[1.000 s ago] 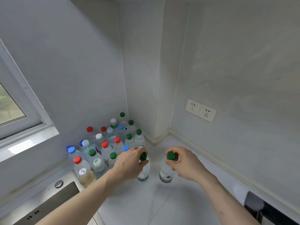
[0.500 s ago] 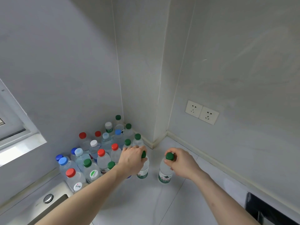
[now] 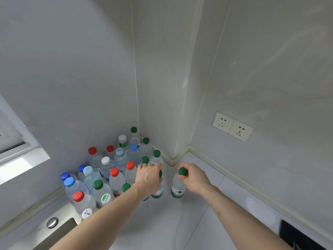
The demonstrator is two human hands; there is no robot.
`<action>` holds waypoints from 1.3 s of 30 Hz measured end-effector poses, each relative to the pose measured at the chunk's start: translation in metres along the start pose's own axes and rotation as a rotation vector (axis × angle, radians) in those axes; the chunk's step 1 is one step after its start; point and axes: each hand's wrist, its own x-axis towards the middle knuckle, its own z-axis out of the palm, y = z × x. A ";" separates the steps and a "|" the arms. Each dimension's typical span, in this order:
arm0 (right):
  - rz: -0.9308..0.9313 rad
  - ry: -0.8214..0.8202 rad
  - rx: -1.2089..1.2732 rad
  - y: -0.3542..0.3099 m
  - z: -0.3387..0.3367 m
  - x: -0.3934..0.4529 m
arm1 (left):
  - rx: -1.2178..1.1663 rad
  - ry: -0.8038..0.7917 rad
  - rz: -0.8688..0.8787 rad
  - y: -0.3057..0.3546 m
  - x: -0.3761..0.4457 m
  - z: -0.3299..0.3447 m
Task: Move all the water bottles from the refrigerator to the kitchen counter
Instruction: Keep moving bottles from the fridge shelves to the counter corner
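Note:
Two green-capped water bottles stand upright on the white kitchen counter [image 3: 162, 222] near the corner. My left hand [image 3: 148, 177] grips the top of the left bottle [image 3: 157, 193], hiding most of its cap. My right hand [image 3: 193, 177] holds the right bottle [image 3: 178, 188] by its green cap and neck. Behind and to the left, several more bottles [image 3: 115, 170] with red, blue, white and green caps stand packed together against the wall.
A steel sink [image 3: 54, 230] with a round drain knob lies at the lower left. A window sill [image 3: 19, 165] is at the left. Two wall sockets [image 3: 232, 126] sit on the right wall. A black hob edge [image 3: 302, 237] shows at the lower right.
Both hands stay on the same two bottles, which have shifted slightly toward the corner cluster. The view has tilted up and to the right, so less of the window shows.

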 end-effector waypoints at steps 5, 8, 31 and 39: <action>-0.003 -0.025 -0.047 -0.014 0.009 0.022 | 0.022 0.027 -0.011 -0.003 0.006 0.002; -0.008 -0.036 -0.054 -0.022 0.015 0.032 | 0.033 0.046 -0.012 -0.006 0.005 0.002; -0.054 0.040 0.095 -0.032 0.000 0.007 | -0.050 0.125 0.001 -0.011 -0.013 -0.029; 0.039 0.150 0.421 0.006 -0.001 -0.096 | -0.449 0.127 0.104 0.021 -0.077 -0.024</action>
